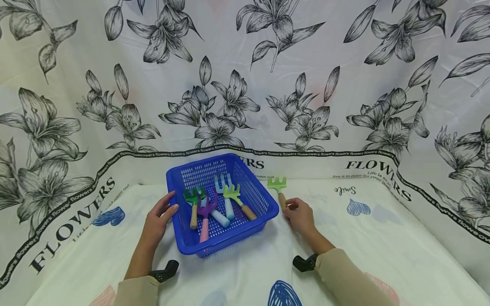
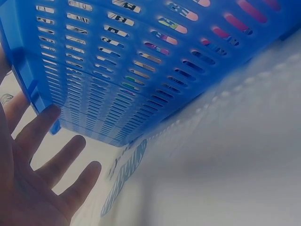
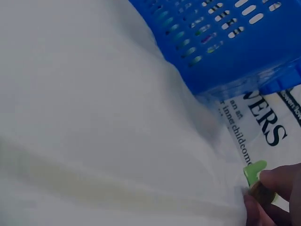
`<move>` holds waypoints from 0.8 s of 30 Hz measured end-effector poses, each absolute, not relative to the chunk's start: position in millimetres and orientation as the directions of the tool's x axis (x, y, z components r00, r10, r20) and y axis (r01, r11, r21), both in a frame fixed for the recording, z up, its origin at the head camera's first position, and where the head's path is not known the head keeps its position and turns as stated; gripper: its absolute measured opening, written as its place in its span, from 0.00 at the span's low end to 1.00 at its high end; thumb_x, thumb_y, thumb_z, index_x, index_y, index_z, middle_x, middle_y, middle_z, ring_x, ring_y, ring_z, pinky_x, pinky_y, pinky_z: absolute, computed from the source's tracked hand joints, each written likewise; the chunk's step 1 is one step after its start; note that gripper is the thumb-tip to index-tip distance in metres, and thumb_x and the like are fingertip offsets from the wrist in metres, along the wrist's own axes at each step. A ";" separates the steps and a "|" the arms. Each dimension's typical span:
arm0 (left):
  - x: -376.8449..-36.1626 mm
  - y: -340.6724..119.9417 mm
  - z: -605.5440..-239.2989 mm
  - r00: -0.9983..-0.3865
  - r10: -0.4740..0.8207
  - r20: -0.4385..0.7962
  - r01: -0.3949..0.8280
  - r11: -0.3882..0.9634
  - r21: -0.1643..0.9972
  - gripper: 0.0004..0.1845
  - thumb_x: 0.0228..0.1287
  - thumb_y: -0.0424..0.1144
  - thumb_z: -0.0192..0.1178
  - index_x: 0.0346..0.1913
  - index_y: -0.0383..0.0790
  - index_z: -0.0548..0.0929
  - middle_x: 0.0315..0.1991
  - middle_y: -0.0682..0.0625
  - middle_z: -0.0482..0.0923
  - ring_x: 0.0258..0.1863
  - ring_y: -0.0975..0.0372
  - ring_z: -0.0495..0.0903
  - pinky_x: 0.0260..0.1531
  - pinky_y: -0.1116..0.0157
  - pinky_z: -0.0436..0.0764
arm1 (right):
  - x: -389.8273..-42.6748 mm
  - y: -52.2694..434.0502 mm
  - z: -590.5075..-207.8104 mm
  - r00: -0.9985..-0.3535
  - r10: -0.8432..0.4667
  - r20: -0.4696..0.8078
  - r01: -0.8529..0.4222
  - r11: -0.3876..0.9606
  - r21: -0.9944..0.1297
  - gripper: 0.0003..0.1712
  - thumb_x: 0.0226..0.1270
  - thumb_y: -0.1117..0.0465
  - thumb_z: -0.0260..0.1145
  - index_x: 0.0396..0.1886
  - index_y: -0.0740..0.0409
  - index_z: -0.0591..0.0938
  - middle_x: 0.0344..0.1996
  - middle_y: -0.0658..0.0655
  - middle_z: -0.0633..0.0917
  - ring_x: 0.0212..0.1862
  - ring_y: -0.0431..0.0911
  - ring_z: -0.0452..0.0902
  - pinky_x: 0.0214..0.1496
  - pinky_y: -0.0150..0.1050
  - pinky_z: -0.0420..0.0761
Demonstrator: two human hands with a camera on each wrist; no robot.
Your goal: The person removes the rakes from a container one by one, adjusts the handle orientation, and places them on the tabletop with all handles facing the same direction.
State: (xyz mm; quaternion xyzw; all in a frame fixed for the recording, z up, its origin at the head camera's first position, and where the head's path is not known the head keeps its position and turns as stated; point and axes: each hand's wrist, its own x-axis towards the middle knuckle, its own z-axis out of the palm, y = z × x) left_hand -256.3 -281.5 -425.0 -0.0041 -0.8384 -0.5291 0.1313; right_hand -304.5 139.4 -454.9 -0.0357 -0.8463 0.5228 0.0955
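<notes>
My right hand [image 1: 300, 216] pinches the wooden handle of a small garden rake [image 1: 282, 198] with a light green head. The rake lies over the white cloth right of a blue plastic basket [image 1: 271, 208]; in the right wrist view the fingers cover most of its handle [image 3: 261, 192]. At the basket's left side, my left hand [image 1: 158, 219] has its fingers spread, fingertips right at the rim [image 2: 44, 110]. Inside the basket lie several small garden tools: a dark green fork [image 1: 194, 208], a purple fork with a pink handle [image 1: 204, 225], a light green rake [image 1: 243, 206] and light blue forks [image 1: 228, 204].
White cloth [image 1: 245, 276] with printed hearts lies under the basket. Behind it hangs a flower-printed curtain [image 1: 264, 110]. A black wrist mount [image 1: 165, 272] sits on the left wrist, another mount [image 1: 305, 263] on the right.
</notes>
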 end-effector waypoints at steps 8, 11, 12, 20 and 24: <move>-256.3 -281.8 -425.6 -0.966 -0.128 0.223 0.147 0.436 0.888 0.34 0.71 0.56 0.52 0.76 0.51 0.59 0.74 0.41 0.55 0.72 0.41 0.54 0.62 0.35 0.58 | -302.9 137.7 -459.0 -0.967 0.152 0.204 -0.092 0.539 -0.837 0.12 0.58 0.65 0.71 0.43 0.60 0.83 0.33 0.56 0.83 0.30 0.44 0.78 0.32 0.37 0.78; -257.0 -282.0 -426.8 -0.965 -0.133 0.227 0.149 0.436 0.888 0.34 0.71 0.57 0.52 0.75 0.51 0.60 0.74 0.41 0.56 0.71 0.41 0.55 0.61 0.35 0.58 | -302.2 137.0 -459.3 -0.969 0.136 0.208 -0.092 0.580 -0.809 0.12 0.59 0.64 0.70 0.43 0.59 0.83 0.33 0.55 0.84 0.32 0.46 0.77 0.38 0.41 0.77; -257.3 -282.1 -427.1 -0.964 -0.135 0.227 0.148 0.436 0.888 0.34 0.70 0.57 0.52 0.75 0.50 0.60 0.74 0.41 0.56 0.71 0.41 0.55 0.61 0.35 0.58 | -302.1 137.0 -459.5 -0.969 0.128 0.210 -0.095 0.593 -0.800 0.12 0.59 0.64 0.70 0.43 0.59 0.83 0.33 0.55 0.84 0.33 0.46 0.78 0.39 0.43 0.77; -258.7 -282.8 -428.3 -0.963 -0.138 0.233 0.151 0.441 0.885 0.34 0.70 0.58 0.52 0.75 0.50 0.61 0.73 0.41 0.57 0.71 0.41 0.56 0.61 0.34 0.58 | -300.1 139.1 -455.0 -0.981 0.090 0.172 -0.086 0.593 -0.801 0.14 0.61 0.63 0.70 0.47 0.58 0.82 0.36 0.56 0.83 0.37 0.49 0.77 0.42 0.44 0.77; -258.4 -282.8 -429.3 -0.962 -0.138 0.236 0.154 0.440 0.885 0.34 0.70 0.58 0.53 0.75 0.50 0.61 0.73 0.41 0.57 0.71 0.41 0.56 0.61 0.34 0.58 | -299.5 142.9 -452.1 -0.986 0.077 0.150 -0.083 0.552 -0.830 0.16 0.61 0.64 0.70 0.49 0.60 0.80 0.38 0.58 0.82 0.35 0.48 0.78 0.35 0.39 0.80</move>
